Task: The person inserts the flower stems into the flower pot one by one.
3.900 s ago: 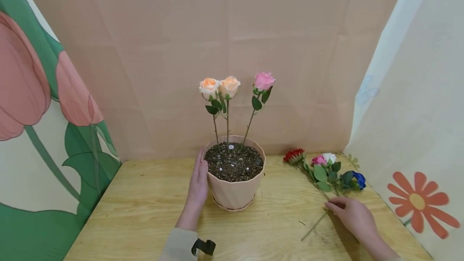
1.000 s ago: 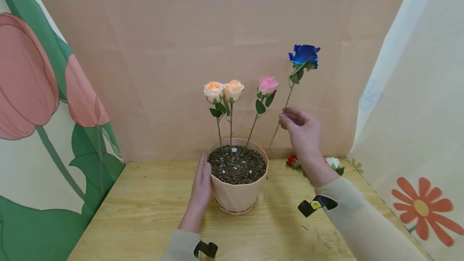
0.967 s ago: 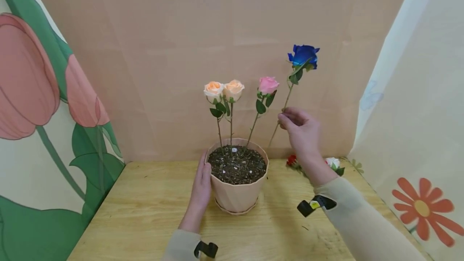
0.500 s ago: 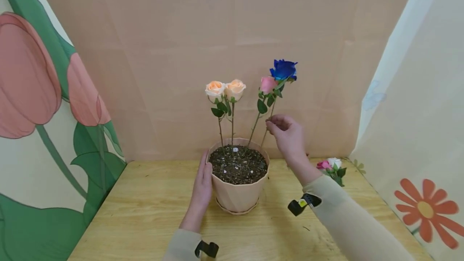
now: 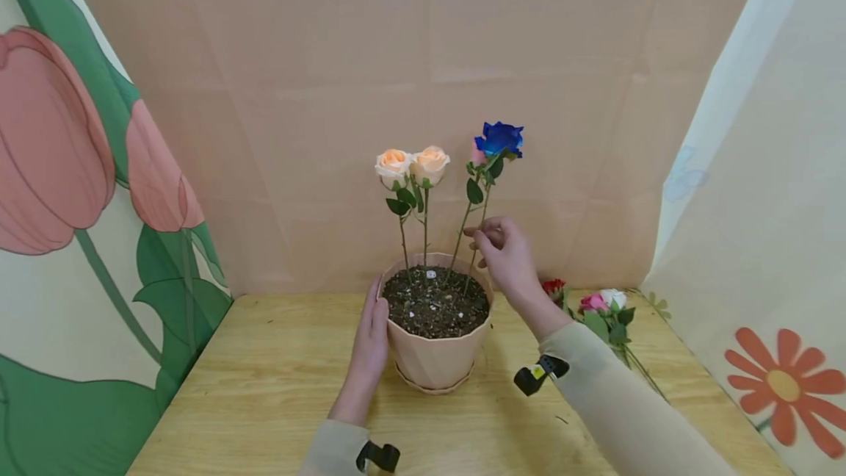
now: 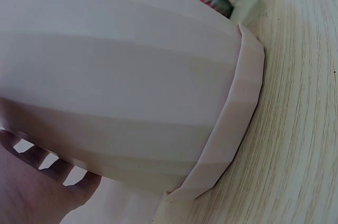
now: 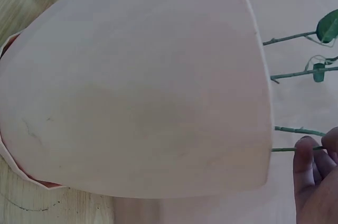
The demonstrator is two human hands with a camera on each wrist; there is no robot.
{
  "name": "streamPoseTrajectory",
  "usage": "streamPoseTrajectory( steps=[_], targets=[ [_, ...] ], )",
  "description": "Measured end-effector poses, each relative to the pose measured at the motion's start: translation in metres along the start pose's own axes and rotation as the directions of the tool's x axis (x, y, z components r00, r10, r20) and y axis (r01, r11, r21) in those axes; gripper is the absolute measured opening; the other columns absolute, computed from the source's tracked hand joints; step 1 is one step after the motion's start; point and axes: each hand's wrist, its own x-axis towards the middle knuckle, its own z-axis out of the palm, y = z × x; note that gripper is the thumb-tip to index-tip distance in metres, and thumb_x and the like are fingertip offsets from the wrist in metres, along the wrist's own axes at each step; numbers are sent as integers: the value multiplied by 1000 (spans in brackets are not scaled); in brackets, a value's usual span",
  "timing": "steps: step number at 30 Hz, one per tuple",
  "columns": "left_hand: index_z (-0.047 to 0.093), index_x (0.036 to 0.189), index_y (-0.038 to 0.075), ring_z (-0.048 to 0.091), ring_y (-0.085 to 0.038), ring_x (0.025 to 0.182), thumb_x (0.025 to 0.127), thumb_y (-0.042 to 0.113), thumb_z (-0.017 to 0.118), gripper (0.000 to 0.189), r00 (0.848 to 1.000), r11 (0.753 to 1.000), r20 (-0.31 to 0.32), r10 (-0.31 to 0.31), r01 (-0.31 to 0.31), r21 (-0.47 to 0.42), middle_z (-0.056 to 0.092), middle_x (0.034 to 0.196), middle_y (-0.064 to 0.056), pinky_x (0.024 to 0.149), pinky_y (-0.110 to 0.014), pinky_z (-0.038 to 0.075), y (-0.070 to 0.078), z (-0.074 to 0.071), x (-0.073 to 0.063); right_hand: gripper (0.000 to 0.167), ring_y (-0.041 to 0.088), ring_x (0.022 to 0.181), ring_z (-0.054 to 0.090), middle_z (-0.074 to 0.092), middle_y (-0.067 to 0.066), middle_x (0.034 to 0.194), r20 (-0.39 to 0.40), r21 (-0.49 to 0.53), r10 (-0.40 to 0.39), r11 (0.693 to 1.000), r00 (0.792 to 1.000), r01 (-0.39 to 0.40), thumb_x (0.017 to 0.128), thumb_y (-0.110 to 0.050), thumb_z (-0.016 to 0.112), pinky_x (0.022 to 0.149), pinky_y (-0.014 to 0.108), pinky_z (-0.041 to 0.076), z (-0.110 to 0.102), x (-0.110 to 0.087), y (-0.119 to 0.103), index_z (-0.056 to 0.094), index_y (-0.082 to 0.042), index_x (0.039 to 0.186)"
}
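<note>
My left hand [image 5: 371, 336] rests along the left side of a pale pink flowerpot [image 5: 432, 358], fingers fairly straight against its wall; the left wrist view shows the fingers [image 6: 58, 171] at the pot's side. Above the pot's right rim, my right hand [image 5: 505, 255] pinches the stem of a blue rose [image 5: 500, 139]. That stem's lower end meets the dark soil [image 5: 436, 307]. A pink rose [image 5: 477, 154] stands just behind, partly hidden by the blue bloom. Two peach roses [image 5: 393, 166] are upright at the left. In the right wrist view, the blue rose's stem [image 7: 283, 149] runs between thumb and fingers.
Right of the pot, a red flower [image 5: 554, 288], a deep pink rose [image 5: 593, 303] and a white rose [image 5: 613, 298] lie on the wooden table [image 5: 277, 380]. A saucer [image 5: 436, 389] sits under the pot. A pinkish backdrop [image 5: 317, 109] rises behind the table.
My right hand picked the blue rose up from the table, brought it left over the pot and lowered its stem to the soil. My left hand has stayed on the pot.
</note>
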Motion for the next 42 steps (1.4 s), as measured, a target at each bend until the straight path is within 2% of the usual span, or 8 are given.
streamPoseTrajectory(
  steps=[8,17,21,24,31,35,37,42],
  targets=[
    [24,178,29,18,-34,167,123,39,30,56,1000,1000,-3,1,-1,10,22,183,-1,135,-60,13,0,0,-1,23,28,76,64,75,21,134,62,40,55,998,997,-57,119,-24,55,61,26,54,6,0,9,54,-2,128],
    [24,178,31,18,-34,167,123,42,30,56,1000,1000,-7,2,-2,17,22,183,0,135,-61,13,-1,1,-1,20,44,93,60,76,21,131,113,133,46,989,992,-61,119,-22,53,63,30,51,13,0,12,53,-5,130],
    [25,178,31,18,-33,167,123,40,30,55,1000,1000,-11,5,-5,21,23,182,1,135,-60,13,-1,1,0,16,33,98,65,74,28,132,120,141,16,989,993,-33,120,-17,51,75,37,58,17,1,15,52,-4,129],
    [25,178,30,18,-33,167,123,39,30,55,1000,1000,-13,8,-8,20,23,182,1,135,-60,12,-2,1,1,13,23,98,67,75,27,130,114,134,6,991,993,-21,120,-15,51,85,46,61,19,0,17,52,-4,127],
    [25,178,29,17,-33,168,123,39,30,56,1000,1000,-10,4,-4,18,22,182,0,135,-60,12,-2,1,0,13,20,97,71,78,23,124,143,102,-24,995,989,10,119,-12,49,81,39,60,22,-4,22,51,-1,127],
    [25,178,27,18,-32,167,123,39,30,56,1000,1000,-12,10,-10,17,23,182,0,135,-58,13,-1,1,1,12,18,97,72,78,23,123,163,76,-42,997,986,30,120,-11,47,81,42,59,23,-6,22,51,-1,126],
    [25,178,26,19,-32,167,123,39,29,56,1000,1000,-12,11,-11,14,23,182,-2,135,-57,13,-1,2,1,12,22,99,74,78,24,122,165,79,-48,996,985,36,120,-10,47,81,42,59,23,-6,22,51,1,126],
    [25,178,26,19,-31,167,123,39,30,57,1000,1000,-16,9,-8,11,24,182,-3,136,-56,13,-1,3,1,13,44,107,73,78,27,119,161,96,-59,994,985,44,119,-6,46,82,41,61,25,-5,24,50,5,124]
  ],
)
